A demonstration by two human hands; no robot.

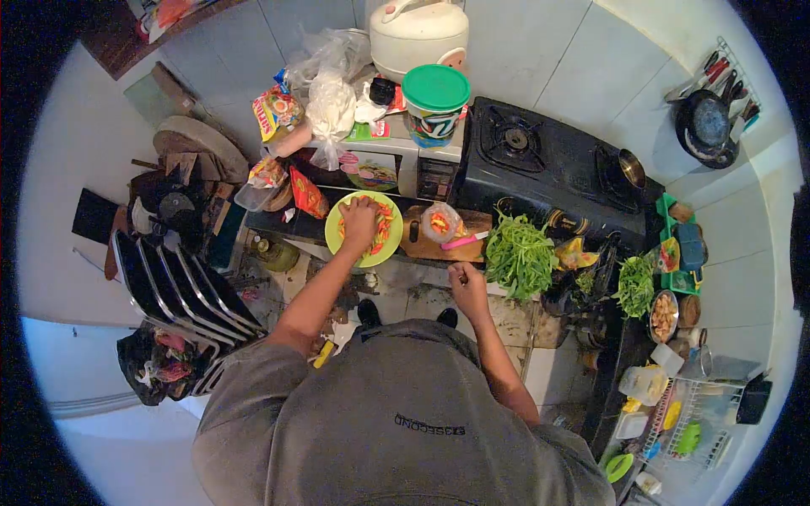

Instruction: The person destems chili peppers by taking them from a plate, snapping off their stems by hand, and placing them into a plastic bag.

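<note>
My left hand (pixel 360 221) reaches down onto the chillies (pixel 384 223) in a yellow-green plate (pixel 336 240), its fingers slightly apart and touching them. Close to the counter's front edge, my right hand (pixel 467 285) is closed, with the fingertips drawn together. Whatever it may hold is too small to make out. Between the hands lies a wooden cutting board (pixel 415 240). On the board sit a clear plastic bag of chillies (pixel 441 223) and a knife with a pink handle (pixel 460 242). A pile of leafy greens (pixel 521 257) lies right of the board.
A black gas stove (pixel 548 156) stands behind the greens, with a small metal pot (pixel 631 169) on it. A green-lidded tub (pixel 435 88) and a rice cooker (pixel 418 38) are at the back. Stacked chairs (pixel 181 282) stand left, a dish rack (pixel 692 417) right.
</note>
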